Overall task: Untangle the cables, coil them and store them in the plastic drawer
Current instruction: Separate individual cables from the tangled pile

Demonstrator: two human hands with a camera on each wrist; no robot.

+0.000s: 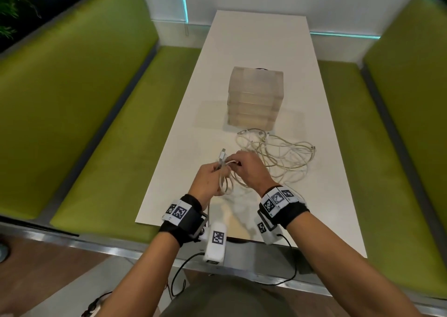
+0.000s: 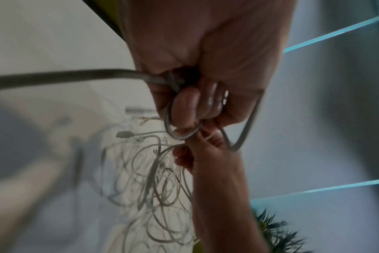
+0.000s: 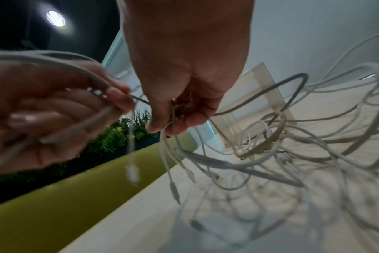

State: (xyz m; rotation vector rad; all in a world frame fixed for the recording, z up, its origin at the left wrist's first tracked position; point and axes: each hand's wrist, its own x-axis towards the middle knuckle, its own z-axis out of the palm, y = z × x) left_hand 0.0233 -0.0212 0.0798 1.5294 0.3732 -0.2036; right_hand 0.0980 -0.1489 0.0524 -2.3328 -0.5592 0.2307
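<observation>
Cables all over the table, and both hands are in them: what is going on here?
A person stands at a white table sorting a tangle of white cables. The left hand grips a few loops of one cable, its plug sticking up. The right hand pinches cable next to it, apparently winding or freeing more. Most cables lie loose and knotted on the table. The plastic drawer unit behind them looks closed; nothing appears stored yet.
</observation>
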